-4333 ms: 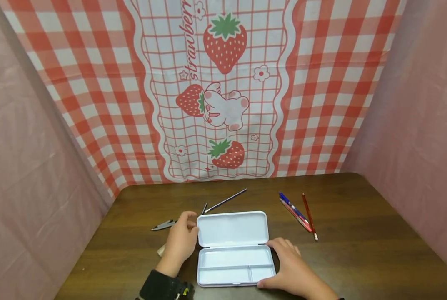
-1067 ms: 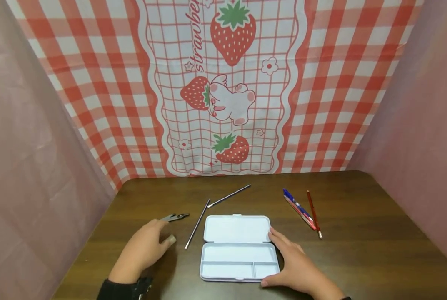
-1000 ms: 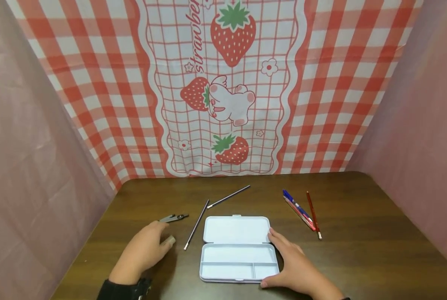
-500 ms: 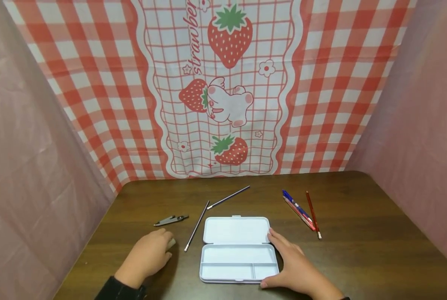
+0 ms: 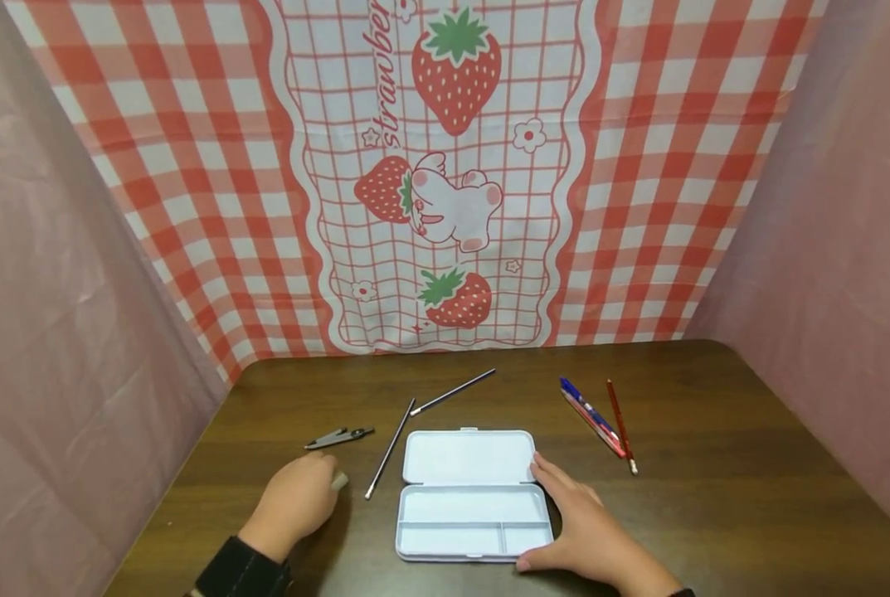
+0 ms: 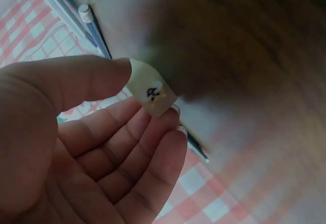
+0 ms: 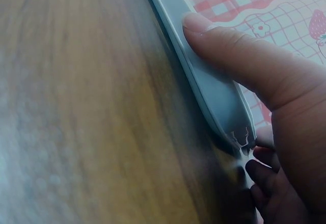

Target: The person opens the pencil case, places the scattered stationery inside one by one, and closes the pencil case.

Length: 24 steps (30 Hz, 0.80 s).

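My left hand [image 5: 295, 502] is low over the left part of the table, pinching a small cream eraser [image 6: 153, 91] between thumb and fingertips. A little printed face shows on the eraser in the left wrist view; in the head view only its end sticks out past the fingers. A white pencil case [image 5: 470, 458] lies with its lid folded back, its divided tray bare inside. My right hand [image 5: 582, 531] grips the case's right end, thumb at the front corner and fingers by the lid's edge. Just beyond my left hand lies a grey drawing compass [image 5: 340, 438].
Two dark pencils, one slanting [image 5: 390, 452] left of the case and one farther back [image 5: 454, 392], lie on the wooden table [image 5: 721, 497]. On the right are blue and pink pens [image 5: 592, 416] beside a red pencil [image 5: 622, 427]. A checked strawberry cloth [image 5: 639, 207] hangs behind.
My left hand has left the case's left side, moved left to the eraser and closed its thumb and fingers on it. My right hand stays at the case's right end.
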Tool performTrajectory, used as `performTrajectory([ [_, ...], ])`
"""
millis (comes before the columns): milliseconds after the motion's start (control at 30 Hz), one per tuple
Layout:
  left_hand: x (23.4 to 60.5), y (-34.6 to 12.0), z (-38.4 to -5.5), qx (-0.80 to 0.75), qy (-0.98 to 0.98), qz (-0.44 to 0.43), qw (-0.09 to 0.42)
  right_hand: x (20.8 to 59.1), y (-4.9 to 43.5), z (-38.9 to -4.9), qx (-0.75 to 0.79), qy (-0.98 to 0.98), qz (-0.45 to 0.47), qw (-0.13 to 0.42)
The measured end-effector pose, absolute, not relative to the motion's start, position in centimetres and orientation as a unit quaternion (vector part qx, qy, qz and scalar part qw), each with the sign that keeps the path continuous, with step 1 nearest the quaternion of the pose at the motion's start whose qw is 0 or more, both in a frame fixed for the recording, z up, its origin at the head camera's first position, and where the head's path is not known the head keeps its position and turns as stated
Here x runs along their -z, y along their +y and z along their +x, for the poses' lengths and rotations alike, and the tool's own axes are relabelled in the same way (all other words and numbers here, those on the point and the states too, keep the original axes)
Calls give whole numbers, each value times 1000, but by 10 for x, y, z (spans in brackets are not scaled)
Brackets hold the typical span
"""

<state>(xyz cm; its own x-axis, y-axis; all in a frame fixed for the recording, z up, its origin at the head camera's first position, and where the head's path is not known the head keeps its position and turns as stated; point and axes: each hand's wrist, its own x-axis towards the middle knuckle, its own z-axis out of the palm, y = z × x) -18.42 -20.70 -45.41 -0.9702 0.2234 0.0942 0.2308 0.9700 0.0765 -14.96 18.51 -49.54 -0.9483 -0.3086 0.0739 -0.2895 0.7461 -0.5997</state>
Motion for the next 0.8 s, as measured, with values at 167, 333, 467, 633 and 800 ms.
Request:
performTrajectory([
  [167, 454, -207, -189, 48, -993, -106, 21, 495, 186, -151, 318, 935, -160, 10],
  [333, 452, -203, -191, 44, -993, -110, 24, 494, 186, -152, 318, 934, -159, 15],
  [467, 446, -192, -192, 40, -990, -130, 37, 494, 186, -151, 319, 934, -159, 16],
  [633, 435, -174, -189, 39, -983, -169, 61, 495, 186, -150, 319, 934, -159, 17],
  [800, 421, -155, -180, 73, -979, -180, 62, 496, 185, -150, 319, 934, -163, 11],
])
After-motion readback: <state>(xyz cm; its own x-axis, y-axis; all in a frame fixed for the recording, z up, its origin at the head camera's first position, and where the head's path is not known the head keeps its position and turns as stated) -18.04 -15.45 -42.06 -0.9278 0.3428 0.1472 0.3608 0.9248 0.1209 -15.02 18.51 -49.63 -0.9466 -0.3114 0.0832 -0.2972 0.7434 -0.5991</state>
